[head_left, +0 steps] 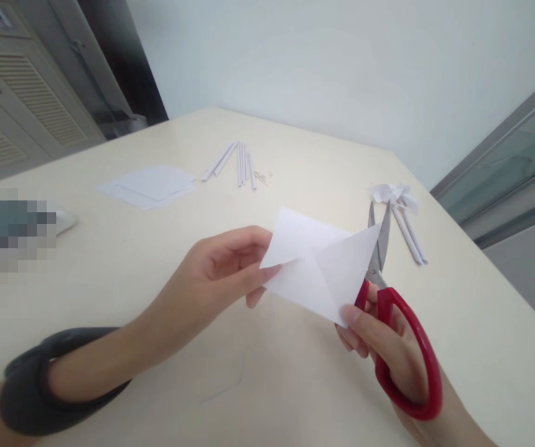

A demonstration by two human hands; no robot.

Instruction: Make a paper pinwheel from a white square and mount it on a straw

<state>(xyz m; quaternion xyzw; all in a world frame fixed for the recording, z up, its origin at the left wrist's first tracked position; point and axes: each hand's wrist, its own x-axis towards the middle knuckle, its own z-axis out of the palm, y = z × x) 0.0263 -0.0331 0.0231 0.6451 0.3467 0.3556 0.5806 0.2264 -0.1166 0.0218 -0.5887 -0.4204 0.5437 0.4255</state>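
Left hand (223, 267) pinches folded white paper (316, 267) at its left corner, held above table (109, 279) middle. Right hand (388, 347) grips red-handled scissors (407, 347), blades apart behind paper's right edge. Paper stack (149, 185), 5 or so rolled strips (237, 162) near far edge.

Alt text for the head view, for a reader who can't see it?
The left hand pinches a folded white paper while the right hand holds red-handled scissors, blades open behind it. Paper sheets and rolled paper sticks lie on the cream table.
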